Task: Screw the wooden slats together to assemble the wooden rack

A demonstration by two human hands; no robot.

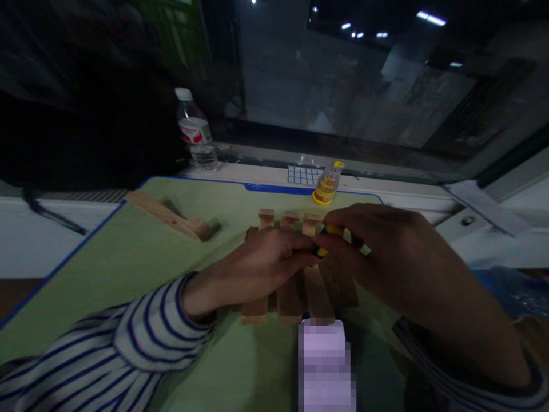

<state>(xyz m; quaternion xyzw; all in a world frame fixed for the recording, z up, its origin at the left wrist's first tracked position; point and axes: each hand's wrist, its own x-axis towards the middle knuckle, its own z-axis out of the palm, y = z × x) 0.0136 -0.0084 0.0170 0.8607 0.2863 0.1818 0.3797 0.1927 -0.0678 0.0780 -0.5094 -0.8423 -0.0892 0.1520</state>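
My right hand (381,246) is closed around a short yellow-and-black tool handle (333,230), which looks like a screwdriver. Its tip is hidden by my fingers. From the other side, my left hand (266,263) reaches over a wooden slatted frame (288,309), thumb and forefinger pinched together at the black part of the tool. What exactly they grip is hidden. Three light wooden slats lie side by side on the frame, their far ends showing beyond my left hand. Below my right hand, a darker wooden piece (341,280) sits at the frame's right side.
A loose wooden piece with a block at its end (169,217) lies on the green, blue-edged table (107,269). A yellow-capped bottle (328,184) and a water bottle (197,134) stand near the window. A pale purple, pixelated object (326,366) lies at the front.
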